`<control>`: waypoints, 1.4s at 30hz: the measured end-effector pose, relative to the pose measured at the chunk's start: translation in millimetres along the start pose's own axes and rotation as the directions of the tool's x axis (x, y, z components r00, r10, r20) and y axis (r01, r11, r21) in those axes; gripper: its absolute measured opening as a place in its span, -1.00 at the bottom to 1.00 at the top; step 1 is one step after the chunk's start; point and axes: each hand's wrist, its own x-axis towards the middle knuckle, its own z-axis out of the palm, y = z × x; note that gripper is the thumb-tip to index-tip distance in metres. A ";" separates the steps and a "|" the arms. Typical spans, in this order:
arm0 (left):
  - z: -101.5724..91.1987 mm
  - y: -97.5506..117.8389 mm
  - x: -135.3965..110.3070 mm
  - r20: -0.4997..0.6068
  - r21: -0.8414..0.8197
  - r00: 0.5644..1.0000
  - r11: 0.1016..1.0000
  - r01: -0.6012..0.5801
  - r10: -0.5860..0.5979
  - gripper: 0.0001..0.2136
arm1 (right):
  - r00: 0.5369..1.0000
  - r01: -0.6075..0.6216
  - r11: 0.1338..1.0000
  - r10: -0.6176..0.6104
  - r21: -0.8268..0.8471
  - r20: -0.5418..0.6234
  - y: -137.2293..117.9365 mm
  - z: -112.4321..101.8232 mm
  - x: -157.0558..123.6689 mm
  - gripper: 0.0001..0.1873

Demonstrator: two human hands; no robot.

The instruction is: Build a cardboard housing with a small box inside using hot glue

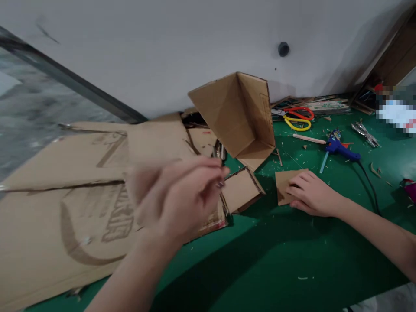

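My left hand (185, 199), smeared by motion, is raised over the cardboard at the middle. Its fingers are closed in a pinch, with a small shiny bit at the fingertips too blurred to name. My right hand (312, 193) bends over a small square piece of cardboard (282, 186), holding it down on the green tabletop (260, 260). Between the hands lies a small cardboard block with ragged edges (242, 188). Behind it stands a folded, open-sided cardboard form (234, 112).
Flattened printed cardboard (65, 225) covers the left side. At the right lie a blue glue gun (341, 149) with a cord, red-and-yellow-handled scissors (297, 119) and a metal hand tool (365, 133). Cardboard strips (318, 104) are heaped along the white wall (195, 47).
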 end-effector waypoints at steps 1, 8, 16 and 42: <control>-2.1 7.5 -2.9 0.073 -0.031 0.995 0.997 -0.069 0.071 -0.36 | 1.000 -0.002 1.000 0.002 -0.001 0.004 -0.4 -0.7 -0.3 -0.69; 6.2 29.3 -1.8 0.082 -0.070 0.903 0.907 -0.416 0.421 -0.79 | 1.000 0.004 1.000 -0.005 0.019 0.022 0.0 -5.5 -4.1 -0.72; -14.8 46.6 15.5 0.213 -0.052 0.840 0.864 -0.501 0.500 -0.80 | 1.000 0.014 1.000 -0.014 0.001 0.013 3.6 -1.7 -5.6 -0.69; 21.7 19.4 9.0 0.372 -0.526 0.922 0.794 0.305 -0.108 -0.89 | 0.898 -0.085 0.822 0.309 0.564 -0.315 -53.6 -34.8 66.7 -0.57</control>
